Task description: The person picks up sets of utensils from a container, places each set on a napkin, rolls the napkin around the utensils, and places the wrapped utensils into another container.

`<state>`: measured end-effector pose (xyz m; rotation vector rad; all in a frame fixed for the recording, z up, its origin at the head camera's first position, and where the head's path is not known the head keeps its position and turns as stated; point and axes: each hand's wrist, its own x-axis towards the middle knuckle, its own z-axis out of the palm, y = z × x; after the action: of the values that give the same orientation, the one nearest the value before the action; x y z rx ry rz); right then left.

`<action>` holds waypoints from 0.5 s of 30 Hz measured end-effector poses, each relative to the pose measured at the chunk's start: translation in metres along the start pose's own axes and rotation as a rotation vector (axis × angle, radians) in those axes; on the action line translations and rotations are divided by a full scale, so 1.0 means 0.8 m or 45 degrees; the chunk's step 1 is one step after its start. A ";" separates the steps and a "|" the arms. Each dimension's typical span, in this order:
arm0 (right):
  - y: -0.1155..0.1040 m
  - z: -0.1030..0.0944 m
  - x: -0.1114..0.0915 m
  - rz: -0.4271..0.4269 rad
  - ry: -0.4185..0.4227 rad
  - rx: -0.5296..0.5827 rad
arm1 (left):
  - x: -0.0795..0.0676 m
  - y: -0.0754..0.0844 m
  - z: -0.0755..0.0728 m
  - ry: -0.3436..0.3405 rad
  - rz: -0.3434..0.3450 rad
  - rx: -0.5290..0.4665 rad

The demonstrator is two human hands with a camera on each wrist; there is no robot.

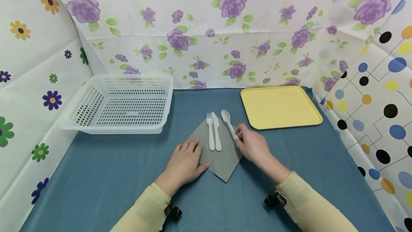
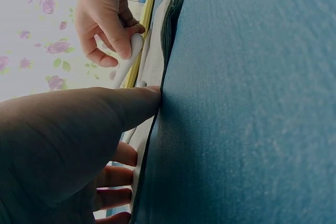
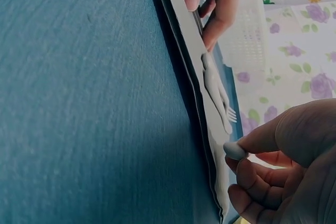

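Nearest the camera: pale yellow sleeves (image 1: 315, 203) entering from the lower edge of the frame, a small black device at each wrist. Beyond them, blue cloth (image 1: 112, 174).

Centre of frame: grey napkin (image 1: 225, 164), folded, its edges showing several layers in the wrist views. Set as a diamond, one corner pointing to the bottom of the frame.

Spoon (image 1: 226, 116), just right of centre: white, smooth, oval bowl, slim handle. Bowl points to the upper left, handle end to the lower right; long axis a steep diagonal. Right hand (image 1: 252, 144) pinches the handle near its end, between thumb and fingertips. Cannot tell whether the bowl touches the napkin.

Fork (image 1: 211, 135) and knife (image 1: 217, 135), also white, lie side by side on the napkin, left of the spoon. Fork tines point to the top of the frame, long axis almost vertical. Knife tip likewise up, its axis leaning slightly, handle end down and a little right.

Left hand (image 1: 186, 160) rests at the napkin's left edges, fingers extended and slightly bent, thumb apart from them; grips no cutlery.

Upper left: white perforated basket (image 1: 119, 130). Upper right: yellow tray (image 1: 283, 106).
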<state>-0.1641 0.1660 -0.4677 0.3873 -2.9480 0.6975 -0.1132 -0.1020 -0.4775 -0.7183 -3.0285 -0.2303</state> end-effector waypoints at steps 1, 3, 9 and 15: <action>-0.001 0.001 0.000 0.001 -0.004 0.000 | 0.000 0.000 0.000 0.001 0.000 0.000; -0.003 0.002 0.000 -0.001 -0.008 -0.003 | 0.000 0.000 0.000 0.003 0.001 0.002; -0.006 0.006 0.002 -0.036 -0.008 -0.021 | 0.000 0.000 0.000 0.011 0.000 0.006; -0.010 0.012 0.005 -0.090 0.012 -0.071 | 0.000 0.000 -0.001 0.013 0.002 0.001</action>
<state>-0.1658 0.1541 -0.4720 0.4794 -2.9215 0.6055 -0.1135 -0.1019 -0.4771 -0.7175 -3.0180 -0.2315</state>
